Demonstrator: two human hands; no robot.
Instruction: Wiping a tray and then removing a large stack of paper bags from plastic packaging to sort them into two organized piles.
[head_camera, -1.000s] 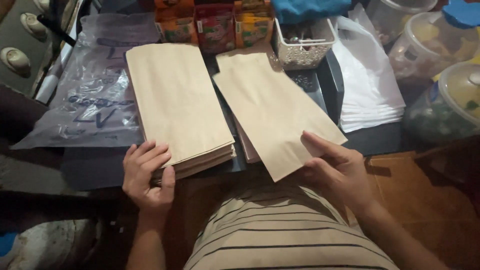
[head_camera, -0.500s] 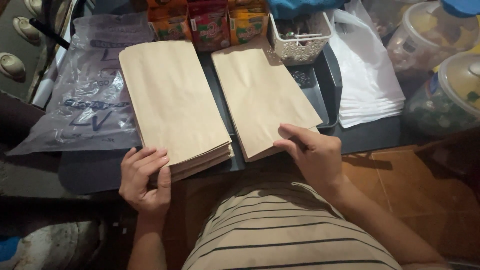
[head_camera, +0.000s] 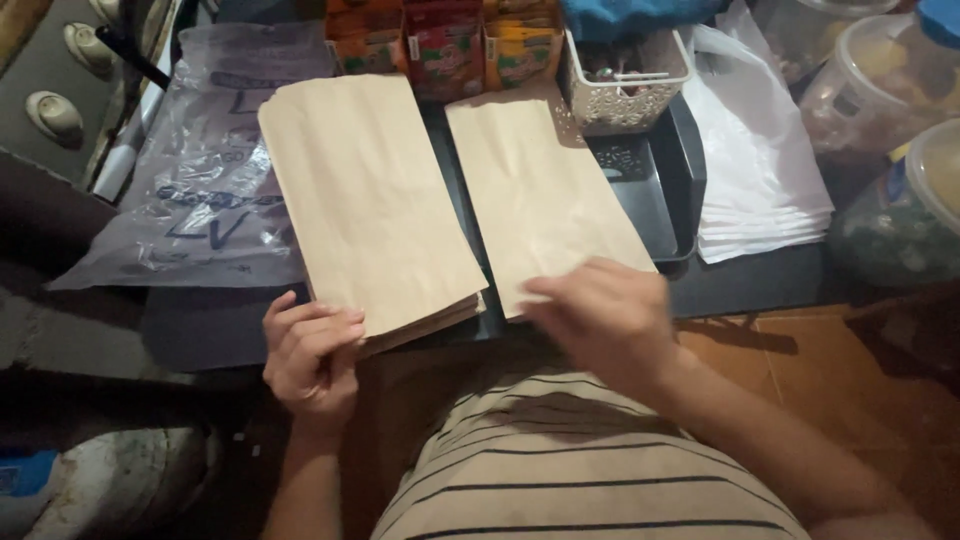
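Holding the stack of brown paper bags (head_camera: 375, 205) still at its near corner with our left hand (head_camera: 312, 355), we should slide the single brown paper bag (head_camera: 545, 190) slowly under our flat, blurry right hand (head_camera: 600, 320), keeping it flat on the dark bench (head_camera: 745, 280).

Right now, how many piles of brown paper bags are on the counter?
2. A thick stack under the left hand; a thinner pile to its right, under the right hand. Sheets beneath may be hidden.
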